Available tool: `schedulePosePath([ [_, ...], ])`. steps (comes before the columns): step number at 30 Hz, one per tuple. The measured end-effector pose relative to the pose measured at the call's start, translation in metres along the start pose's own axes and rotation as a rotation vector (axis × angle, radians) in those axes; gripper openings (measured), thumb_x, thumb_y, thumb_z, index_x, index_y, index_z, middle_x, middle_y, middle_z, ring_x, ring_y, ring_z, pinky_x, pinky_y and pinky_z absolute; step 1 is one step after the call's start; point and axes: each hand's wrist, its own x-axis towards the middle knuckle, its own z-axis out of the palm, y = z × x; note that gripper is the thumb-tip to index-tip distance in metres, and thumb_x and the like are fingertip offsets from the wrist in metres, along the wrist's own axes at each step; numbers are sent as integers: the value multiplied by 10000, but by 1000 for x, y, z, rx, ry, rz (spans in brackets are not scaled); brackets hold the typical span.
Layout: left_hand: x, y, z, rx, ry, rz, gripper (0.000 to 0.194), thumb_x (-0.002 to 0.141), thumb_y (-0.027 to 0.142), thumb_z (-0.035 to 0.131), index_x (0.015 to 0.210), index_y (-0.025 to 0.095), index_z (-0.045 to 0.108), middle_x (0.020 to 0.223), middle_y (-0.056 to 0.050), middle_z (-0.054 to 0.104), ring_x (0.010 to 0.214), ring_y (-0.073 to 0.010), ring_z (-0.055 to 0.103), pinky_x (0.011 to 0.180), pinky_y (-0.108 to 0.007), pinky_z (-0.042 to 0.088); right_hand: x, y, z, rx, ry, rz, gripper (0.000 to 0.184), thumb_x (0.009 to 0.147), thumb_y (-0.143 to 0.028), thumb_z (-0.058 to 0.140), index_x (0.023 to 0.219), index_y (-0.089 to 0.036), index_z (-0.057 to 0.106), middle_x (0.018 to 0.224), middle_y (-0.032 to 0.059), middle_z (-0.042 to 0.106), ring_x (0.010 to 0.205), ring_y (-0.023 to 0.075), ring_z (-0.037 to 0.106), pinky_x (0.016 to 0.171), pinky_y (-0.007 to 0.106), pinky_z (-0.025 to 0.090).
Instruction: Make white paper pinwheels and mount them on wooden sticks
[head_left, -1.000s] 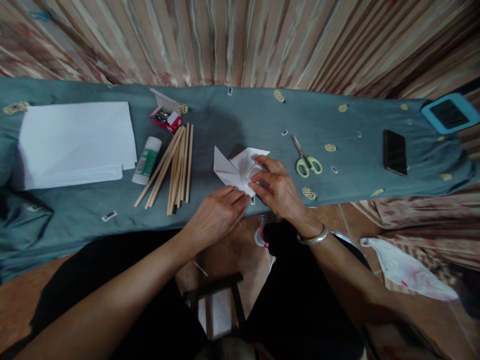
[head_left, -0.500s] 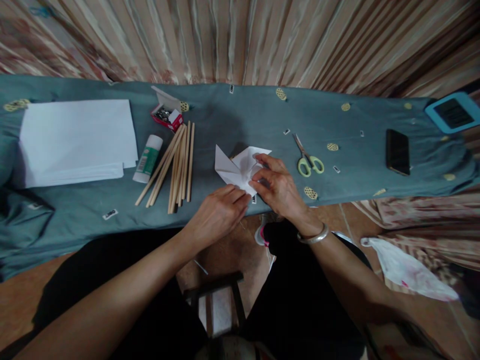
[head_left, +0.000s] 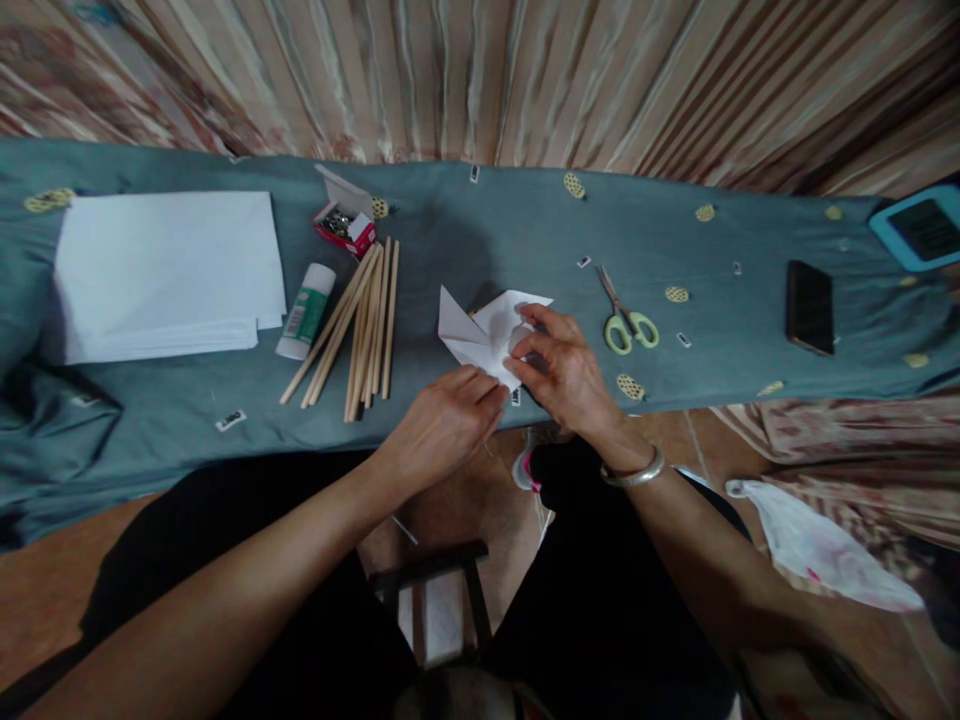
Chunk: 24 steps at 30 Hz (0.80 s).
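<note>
Holds the folded paper [head_left: 495, 325] low over the green cloth [head_left: 525, 230], close to the near edge and between the two hands. With the left hand [head_left: 446, 415], keeps fingers bunched narrow on the near corner, seemingly gripping; cannot tell the exact placing of the tips beneath the knuckles. With the right hand [head_left: 570, 380], pinches a fold narrowly between thumb and middle finger, with the forefinger a little apart, touching farther up the paper.

Shows creases already made, with one pointed flap standing up at the left and another spreading toward the right. Seems partly shaped, with the folds at the right hand not yet settled, to judge by the fingers working there. Cannot tell how many folds are left.

Leaves the wooden sticks [head_left: 390, 320] loose in a fanned bundle to the left, apart from the paper, and the glue stick [head_left: 306, 315] lying beside them, out of hand. Has the small red box [head_left: 364, 240] open just beyond, with metal bits inside, plain white sheets [head_left: 172, 270] farther left, and scissors [head_left: 625, 313] lying unheld to the right.
</note>
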Motion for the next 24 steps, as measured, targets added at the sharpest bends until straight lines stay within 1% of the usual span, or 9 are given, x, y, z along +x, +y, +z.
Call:
schedulePosePath([
  [4, 0, 1, 0, 1, -5, -1, 177, 949, 155, 464, 990, 101, 628, 933, -93, 663, 879, -213, 602, 781, -337, 543, 0, 0, 0, 19, 1, 11, 145, 879, -355, 619, 853, -219, 662, 1339, 86, 565, 1200, 276, 542, 1025, 488, 468],
  [9, 0, 2, 0, -8, -14, -6, 190, 952, 151, 452, 995, 99, 629, 936, -91, 663, 878, -214, 604, 788, -339, 541, 0, -2, -1, 28, 5, 21, 89, 866, -325, 638, 853, -239, 659, 1336, 63, 569, 1187, 271, 546, 1017, 487, 475],
  [18, -1, 1, 0, -36, -13, -11, 210, 964, 157, 428, 996, 106, 629, 933, -99, 665, 884, -216, 603, 776, -345, 535, -2, -3, -1, -7, -13, 15, 131, 887, -348, 616, 856, -228, 657, 1355, 79, 551, 1210, 273, 531, 1027, 467, 468],
  [24, 0, -1, 0, -30, -26, -6, 177, 949, 158, 467, 996, 106, 630, 940, -98, 665, 886, -218, 597, 786, -343, 533, -3, -4, 0, -20, -15, 16, 124, 891, -332, 603, 851, -225, 652, 1355, 80, 549, 1225, 280, 521, 1046, 468, 448],
])
